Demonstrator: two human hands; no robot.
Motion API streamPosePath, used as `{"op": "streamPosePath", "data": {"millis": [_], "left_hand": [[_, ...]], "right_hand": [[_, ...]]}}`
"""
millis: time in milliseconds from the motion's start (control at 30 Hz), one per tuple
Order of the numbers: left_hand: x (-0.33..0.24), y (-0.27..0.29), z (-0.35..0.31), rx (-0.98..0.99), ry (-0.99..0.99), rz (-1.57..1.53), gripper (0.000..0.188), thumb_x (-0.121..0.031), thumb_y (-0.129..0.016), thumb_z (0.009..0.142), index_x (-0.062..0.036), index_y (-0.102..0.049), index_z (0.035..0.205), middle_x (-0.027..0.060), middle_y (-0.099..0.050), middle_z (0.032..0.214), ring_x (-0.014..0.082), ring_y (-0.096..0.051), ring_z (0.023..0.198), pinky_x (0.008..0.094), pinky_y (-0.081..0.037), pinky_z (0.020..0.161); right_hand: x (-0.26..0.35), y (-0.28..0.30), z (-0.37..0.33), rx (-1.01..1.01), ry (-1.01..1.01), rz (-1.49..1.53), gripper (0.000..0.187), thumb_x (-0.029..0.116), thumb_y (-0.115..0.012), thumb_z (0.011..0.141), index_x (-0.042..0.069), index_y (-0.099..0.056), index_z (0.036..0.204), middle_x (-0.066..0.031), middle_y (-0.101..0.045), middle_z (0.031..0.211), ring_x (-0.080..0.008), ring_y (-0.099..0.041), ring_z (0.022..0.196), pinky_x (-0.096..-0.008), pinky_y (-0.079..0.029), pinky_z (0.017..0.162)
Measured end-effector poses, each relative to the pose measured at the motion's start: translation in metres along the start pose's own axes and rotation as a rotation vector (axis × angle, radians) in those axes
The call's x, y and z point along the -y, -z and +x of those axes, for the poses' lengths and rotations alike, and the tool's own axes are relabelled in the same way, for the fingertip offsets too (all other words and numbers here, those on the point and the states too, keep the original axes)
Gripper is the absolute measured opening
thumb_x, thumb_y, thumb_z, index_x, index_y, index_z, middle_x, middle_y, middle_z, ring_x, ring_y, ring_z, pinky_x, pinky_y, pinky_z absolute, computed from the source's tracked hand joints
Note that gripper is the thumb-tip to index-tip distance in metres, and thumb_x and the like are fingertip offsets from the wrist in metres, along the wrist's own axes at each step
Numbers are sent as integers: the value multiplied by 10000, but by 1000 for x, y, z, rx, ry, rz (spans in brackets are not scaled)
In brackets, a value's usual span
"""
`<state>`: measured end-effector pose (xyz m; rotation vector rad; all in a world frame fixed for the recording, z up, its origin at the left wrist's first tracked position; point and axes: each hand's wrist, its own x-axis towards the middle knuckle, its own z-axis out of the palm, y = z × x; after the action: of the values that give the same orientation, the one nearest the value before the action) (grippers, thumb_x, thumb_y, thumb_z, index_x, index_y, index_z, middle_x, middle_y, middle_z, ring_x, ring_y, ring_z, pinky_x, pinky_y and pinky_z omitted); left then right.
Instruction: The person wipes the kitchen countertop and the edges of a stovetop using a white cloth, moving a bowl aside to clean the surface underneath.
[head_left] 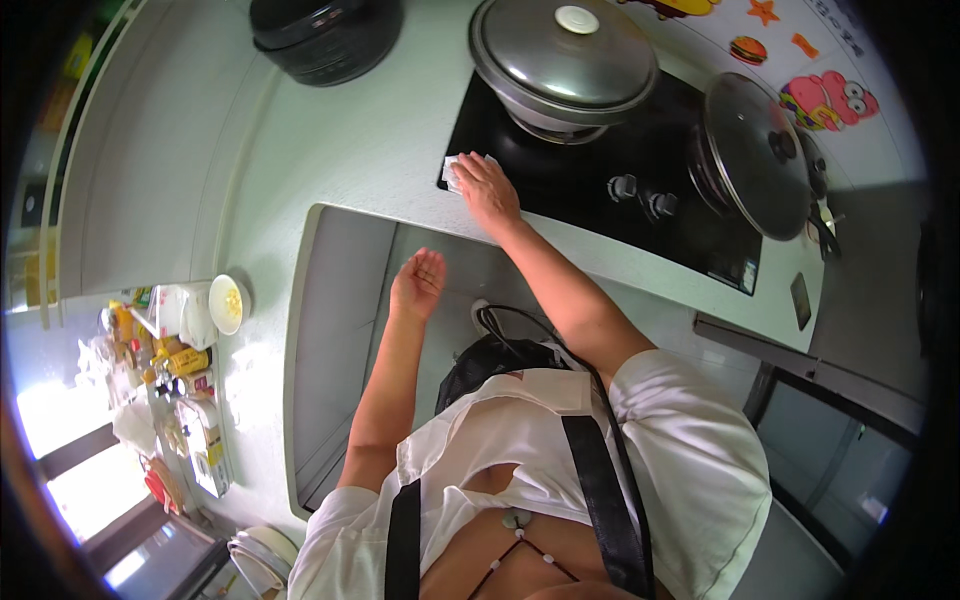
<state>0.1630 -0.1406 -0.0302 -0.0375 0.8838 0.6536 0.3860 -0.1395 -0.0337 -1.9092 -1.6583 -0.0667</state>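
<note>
White T-shirt (690,430), black strap (605,520) and beaded necklace (516,519) fill six o'clock, nearest the lens. Straight up at twelve, the right hand (487,193) lies flat with fingers extended, pressing a white tissue (451,179) onto the nine o'clock corner of the black glass cooktop (570,180); the palm covers most of it, likely so that it stays put under the fingers. Toward eleven, the left hand (420,283) hangs half-open and holds nothing, in the gap inside the counter (265,180) edge, perhaps kept aside because one hand is enough.

From the right hand, a lidded metal pot (560,75) sits at one o'clock over a burner, and a glass-lidded pan (755,165) near three; the lids presumably cover food, though I cannot tell. Two control knobs (640,195) sit by the cooktop's front edge, probably for easy reach. A dark rice cooker (330,40) stands between ten and eleven. At nine from the left hand, a white bowl (223,318) holds yellowish bits, beside condiment bottles (185,362)
</note>
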Motion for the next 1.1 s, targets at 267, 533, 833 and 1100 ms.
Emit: {"op": "streamPosePath", "data": {"millis": [267, 533, 833, 1100], "left_hand": [[60, -54, 17, 61, 109, 160, 219, -141, -421, 935, -14, -598, 952, 126, -641, 961, 252, -600, 972, 388, -484, 908], [141, -76, 27, 128, 249, 204, 237, -160, -412, 944, -10, -589, 991, 132, -639, 964, 254, -609, 952, 386, -491, 896], [208, -101, 16, 39, 230, 257, 238, -161, -397, 949, -12, -577, 994, 138, -637, 978, 262, -612, 942, 383, -494, 894], [249, -114, 19, 69, 204, 256, 213, -143, -424, 934, -10, -575, 1008, 151, -626, 1019, 269, -595, 989, 384, -492, 903]], "right_hand": [[-71, 80, -79, -81, -280, -234, 386, 140, -542, 842, 63, -510, 1218, -95, -478, 1305, -256, -416, 1231, -393, -310, 1037], [-107, 152, -149, -27, -204, -220, 342, 117, -548, 828, 73, -570, 1166, -32, -516, 1264, -203, -457, 1172, -374, -345, 1006], [-160, 202, -214, -29, -282, -261, 387, 122, -559, 827, 115, -551, 1214, 24, -500, 1283, -186, -449, 1160, -372, -362, 972], [-215, 251, -258, -144, -380, -402, 402, 124, -590, 808, 112, -544, 1207, -17, -499, 1283, -223, -460, 1160, -399, -363, 973]]}}
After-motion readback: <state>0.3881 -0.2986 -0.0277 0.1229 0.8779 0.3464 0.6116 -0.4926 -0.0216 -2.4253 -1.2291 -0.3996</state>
